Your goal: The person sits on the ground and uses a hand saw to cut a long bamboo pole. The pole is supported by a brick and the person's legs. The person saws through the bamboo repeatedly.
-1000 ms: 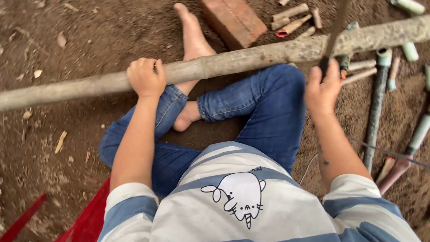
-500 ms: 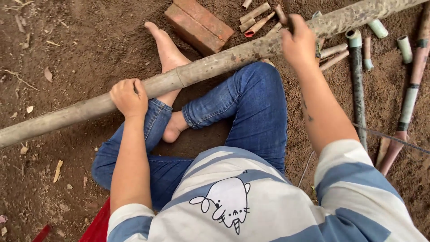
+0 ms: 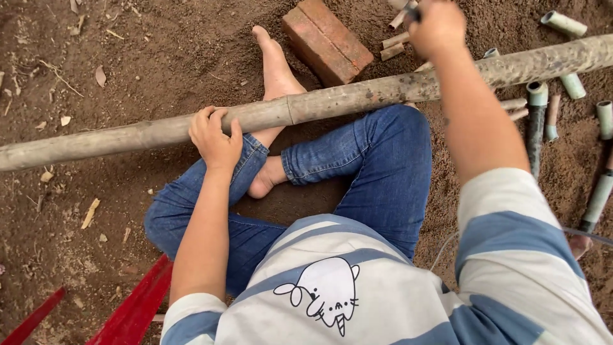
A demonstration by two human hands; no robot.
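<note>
A person sits on the dirt ground (image 3: 128,51) with legs crossed. A long bamboo pole (image 3: 357,96) lies across the knees. The left hand (image 3: 216,137) has its fingers wrapped around the pole and holds it. The right hand (image 3: 437,25) is raised above the pole, fingers closed on a small dark tool, mostly hidden. Many short cut pieces (image 3: 565,24) already lie near a brick (image 3: 327,39). The long pole looks whole, so I think a lot of cutting is left.
</note>
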